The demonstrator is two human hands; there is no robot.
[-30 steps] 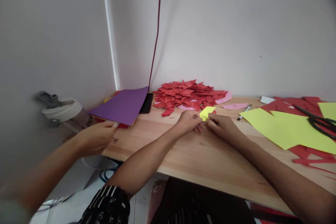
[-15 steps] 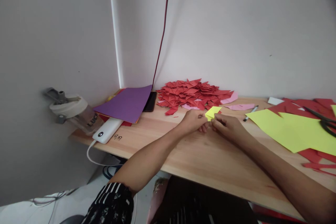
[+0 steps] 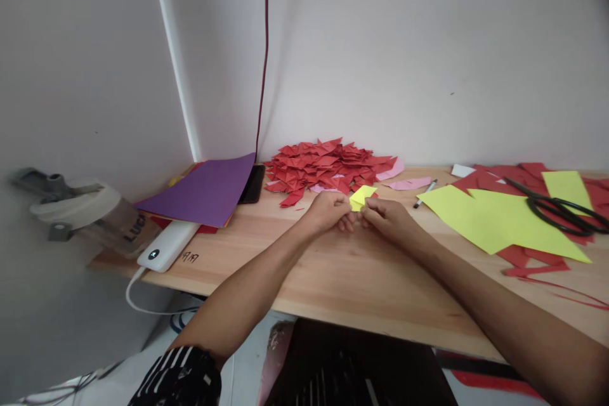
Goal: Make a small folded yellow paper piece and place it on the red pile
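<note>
A small folded piece of yellow paper (image 3: 361, 196) is held between both hands, over the middle of the wooden table. My left hand (image 3: 330, 210) pinches its left edge with thumb and fingers. On the other side, my right hand (image 3: 386, 216) grips the lower right of the paper, closed with bent fingers. Just behind the hands lies a heap of folded red paper pieces (image 3: 328, 165). The fingers hide the lower part of the yellow paper.
At right lie a large yellow sheet (image 3: 495, 216), black scissors (image 3: 561, 212), red scraps (image 3: 533, 260) and a pen (image 3: 425, 193). Pink scraps (image 3: 409, 184) rest by the heap. At left are purple paper (image 3: 204, 187), a phone (image 3: 252, 184), a white power bank (image 3: 169, 245) and a bottle (image 3: 104, 216).
The view has turned to the right, so everything sits further left and more of the scissors shows. Both hands keep their hold on the yellow paper.
</note>
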